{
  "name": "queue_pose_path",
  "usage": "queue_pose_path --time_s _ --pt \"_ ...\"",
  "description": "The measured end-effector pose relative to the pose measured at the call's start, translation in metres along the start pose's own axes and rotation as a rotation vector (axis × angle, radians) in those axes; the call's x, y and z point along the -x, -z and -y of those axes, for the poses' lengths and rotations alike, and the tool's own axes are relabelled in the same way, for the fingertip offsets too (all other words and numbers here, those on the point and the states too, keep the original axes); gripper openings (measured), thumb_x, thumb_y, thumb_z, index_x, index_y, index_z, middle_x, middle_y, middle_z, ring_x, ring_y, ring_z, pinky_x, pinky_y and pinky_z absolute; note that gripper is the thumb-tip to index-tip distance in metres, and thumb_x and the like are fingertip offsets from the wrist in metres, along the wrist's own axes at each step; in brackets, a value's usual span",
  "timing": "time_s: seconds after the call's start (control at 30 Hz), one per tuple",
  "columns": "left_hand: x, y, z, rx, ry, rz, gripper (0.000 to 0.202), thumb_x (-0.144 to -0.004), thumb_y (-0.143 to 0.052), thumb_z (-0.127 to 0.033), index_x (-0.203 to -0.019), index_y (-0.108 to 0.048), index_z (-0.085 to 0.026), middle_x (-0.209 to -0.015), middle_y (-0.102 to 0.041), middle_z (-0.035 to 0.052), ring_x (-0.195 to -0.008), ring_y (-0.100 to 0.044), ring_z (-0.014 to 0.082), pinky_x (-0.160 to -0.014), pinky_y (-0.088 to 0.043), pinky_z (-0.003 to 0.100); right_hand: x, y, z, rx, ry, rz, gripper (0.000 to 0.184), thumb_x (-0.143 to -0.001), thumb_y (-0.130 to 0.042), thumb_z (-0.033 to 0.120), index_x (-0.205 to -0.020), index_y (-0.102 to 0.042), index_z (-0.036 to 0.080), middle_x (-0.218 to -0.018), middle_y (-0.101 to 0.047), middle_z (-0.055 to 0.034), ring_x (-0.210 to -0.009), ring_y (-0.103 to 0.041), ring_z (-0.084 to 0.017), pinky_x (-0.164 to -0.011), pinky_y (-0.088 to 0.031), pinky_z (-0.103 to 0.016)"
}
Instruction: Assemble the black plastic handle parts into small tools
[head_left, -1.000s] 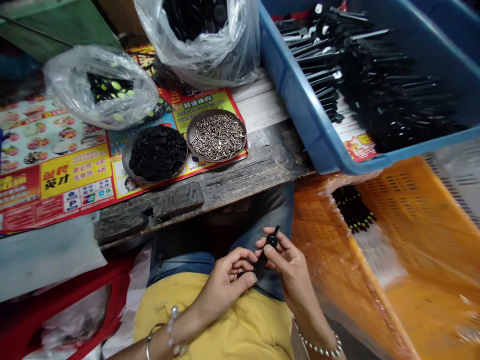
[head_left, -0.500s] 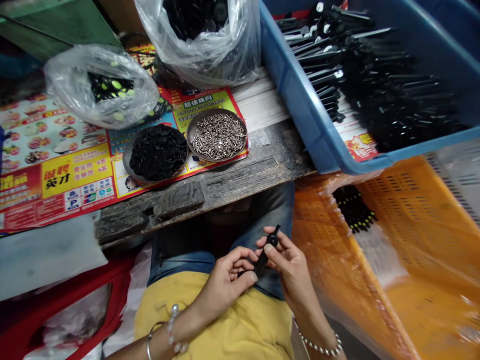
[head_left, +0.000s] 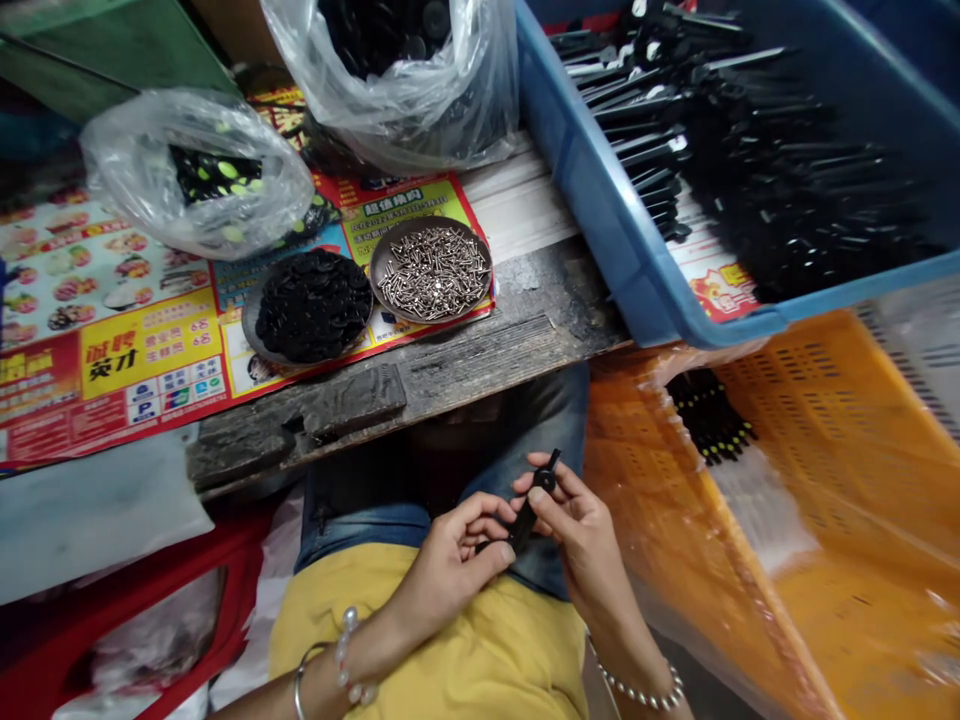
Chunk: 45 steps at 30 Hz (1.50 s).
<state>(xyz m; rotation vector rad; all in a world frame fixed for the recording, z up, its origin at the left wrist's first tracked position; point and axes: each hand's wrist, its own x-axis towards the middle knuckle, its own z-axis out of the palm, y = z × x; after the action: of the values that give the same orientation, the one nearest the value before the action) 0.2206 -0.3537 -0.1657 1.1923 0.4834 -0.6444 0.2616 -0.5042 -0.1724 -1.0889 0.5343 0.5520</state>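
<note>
Above my lap, both hands hold a slim black plastic part [head_left: 523, 522] with a round disc-like joint near its upper end. My left hand [head_left: 466, 550] is closed around its lower end, the fingertips hiding some of it. My right hand [head_left: 574, 520] pinches the round joint between thumb and fingers, and a thin tip sticks out beyond. On the bench ahead, a shallow dish of black discs [head_left: 313, 305] sits beside a dish of small silver rivets [head_left: 433, 270].
A blue bin [head_left: 637, 240] at the upper right holds many long black parts. Below it, an orange crate [head_left: 862, 480] contains black pieces with yellow-green dots. Plastic bags [head_left: 202, 215] of parts stand at the back. The worn bench edge [head_left: 480, 365] lies before my knees.
The view has shifted very slightly, so the bench items sit a little further left. My hands and the black part keep the same pose.
</note>
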Motion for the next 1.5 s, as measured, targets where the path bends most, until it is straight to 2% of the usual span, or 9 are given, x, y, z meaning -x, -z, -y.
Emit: queue_pose_path --time_s 0.5,0.8,1.07,1.33,1.5 --pt "0.0017 -0.0004 -0.0029 0.006 -0.013 -0.009 0.023 -0.076 -0.071 -0.025 -0.094 -0.060 -0.017 -0.073 -0.056 -0.0028 -0.058 -0.044 0.0080 -0.051 -0.036 0.019 0.0070 -0.0082 0.0038 0.070 0.093 -0.044 0.034 -0.073 -0.081 0.030 -0.104 -0.069 0.025 -0.086 -0.074 0.0003 -0.070 -0.069 -0.012 -0.060 -0.051 -0.018" --pt "0.0022 -0.0002 -0.0049 0.020 -0.022 -0.034 0.025 -0.074 -0.074 -0.026 -0.093 -0.061 -0.016 -0.073 -0.056 -0.0028 -0.059 -0.047 0.0080 -0.052 -0.038 0.018 0.0029 -0.0006 0.0008 0.101 0.100 0.056 0.039 -0.074 -0.080 0.031 -0.111 -0.066 0.025 -0.088 -0.072 -0.0007 -0.072 -0.067 -0.012 -0.063 -0.055 -0.019" --pt "0.0050 -0.0028 -0.0042 0.040 0.011 -0.038 0.026 -0.075 -0.071 -0.031 -0.093 -0.061 -0.014 -0.071 -0.062 0.0000 -0.051 -0.049 0.0067 -0.048 -0.038 0.018 0.0072 -0.0015 0.0055 0.060 0.116 -0.043 0.038 -0.070 -0.083 0.029 -0.105 -0.069 0.027 -0.085 -0.072 0.0016 -0.069 -0.069 -0.010 -0.059 -0.054 -0.014" --pt "0.0059 -0.0010 -0.0003 0.028 -0.023 -0.077 0.015 -0.071 -0.071 -0.019 -0.083 -0.064 -0.016 -0.068 -0.060 -0.0022 -0.055 -0.050 0.0081 -0.048 -0.039 0.017 0.0082 -0.0038 0.0042 0.057 0.103 -0.044 0.040 -0.068 -0.085 0.030 -0.104 -0.069 0.025 -0.084 -0.073 -0.0003 -0.069 -0.070 -0.014 -0.060 -0.059 -0.021" --pt "0.0054 0.0004 0.0008 0.023 -0.041 -0.076 0.012 -0.068 -0.071 -0.012 -0.076 -0.064 -0.016 -0.063 -0.060 -0.0039 -0.055 -0.048 0.0065 -0.048 -0.036 0.015 0.0100 -0.0058 0.0032 0.067 0.100 -0.057 0.041 -0.067 -0.085 0.030 -0.104 -0.070 0.024 -0.084 -0.073 -0.0006 -0.068 -0.070 -0.013 -0.059 -0.058 -0.020"
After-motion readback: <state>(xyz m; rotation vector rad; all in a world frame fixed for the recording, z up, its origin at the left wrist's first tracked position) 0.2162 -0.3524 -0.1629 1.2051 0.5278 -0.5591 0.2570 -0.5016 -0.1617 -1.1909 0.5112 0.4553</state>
